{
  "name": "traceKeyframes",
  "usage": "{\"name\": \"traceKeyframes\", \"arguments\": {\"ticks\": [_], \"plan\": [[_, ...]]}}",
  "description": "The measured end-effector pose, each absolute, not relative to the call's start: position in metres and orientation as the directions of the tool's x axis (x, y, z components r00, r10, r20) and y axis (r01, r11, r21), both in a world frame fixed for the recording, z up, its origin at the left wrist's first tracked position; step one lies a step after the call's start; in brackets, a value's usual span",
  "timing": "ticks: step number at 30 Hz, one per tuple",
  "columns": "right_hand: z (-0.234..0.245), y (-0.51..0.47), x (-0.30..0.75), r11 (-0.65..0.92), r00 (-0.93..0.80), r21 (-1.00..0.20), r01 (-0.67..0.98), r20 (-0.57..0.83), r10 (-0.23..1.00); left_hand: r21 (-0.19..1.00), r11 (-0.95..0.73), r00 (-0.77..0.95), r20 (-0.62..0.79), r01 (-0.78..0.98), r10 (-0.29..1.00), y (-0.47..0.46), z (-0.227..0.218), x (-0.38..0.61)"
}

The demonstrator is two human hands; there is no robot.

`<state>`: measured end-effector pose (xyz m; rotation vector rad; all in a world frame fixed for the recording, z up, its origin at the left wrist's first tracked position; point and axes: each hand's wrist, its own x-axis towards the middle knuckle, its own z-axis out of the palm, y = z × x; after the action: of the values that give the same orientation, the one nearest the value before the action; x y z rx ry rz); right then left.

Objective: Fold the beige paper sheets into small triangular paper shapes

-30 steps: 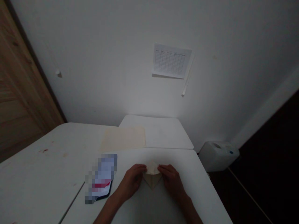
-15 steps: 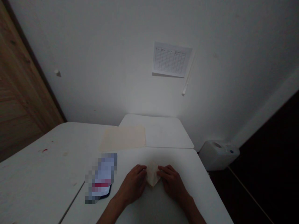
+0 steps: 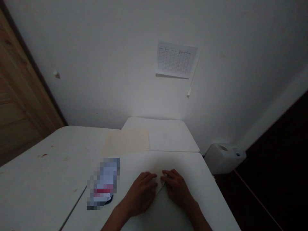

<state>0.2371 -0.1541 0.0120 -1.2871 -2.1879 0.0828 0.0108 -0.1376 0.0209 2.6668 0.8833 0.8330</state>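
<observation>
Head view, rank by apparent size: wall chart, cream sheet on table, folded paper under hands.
1-2. wall chart, cream sheet: look alike, and the chart is farther, so unranked.
3. folded paper, mostly covered.

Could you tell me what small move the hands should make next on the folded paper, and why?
Probably press along the fold to sharpen the crease: the left hand and right hand both lie flat on the small folded paper, pressing it to the white table, only a strip showing between them.
</observation>
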Motion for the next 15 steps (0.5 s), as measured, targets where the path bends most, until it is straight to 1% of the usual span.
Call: {"name": "traceKeyframes", "arguments": {"ticks": [9, 12, 15], "plan": [[0.017, -0.157, 0.238, 0.507, -0.341, -0.378, 0.775, 0.425, 0.838, 0.372, -0.795, 0.674, 0.425, 0.478, 0.604, -0.137, 0.027, 0.017], [0.019, -0.156, 0.235, 0.503, -0.326, -0.42, 0.755, 0.425, 0.844, 0.363, -0.787, 0.677, 0.403, 0.499, 0.616, -0.137, 0.031, 0.018], [0.016, -0.149, 0.23, 0.47, -0.25, -0.485, 0.737, 0.451, 0.857, 0.363, -0.79, 0.681, 0.403, 0.495, 0.612, -0.137, 0.033, 0.019]]}}
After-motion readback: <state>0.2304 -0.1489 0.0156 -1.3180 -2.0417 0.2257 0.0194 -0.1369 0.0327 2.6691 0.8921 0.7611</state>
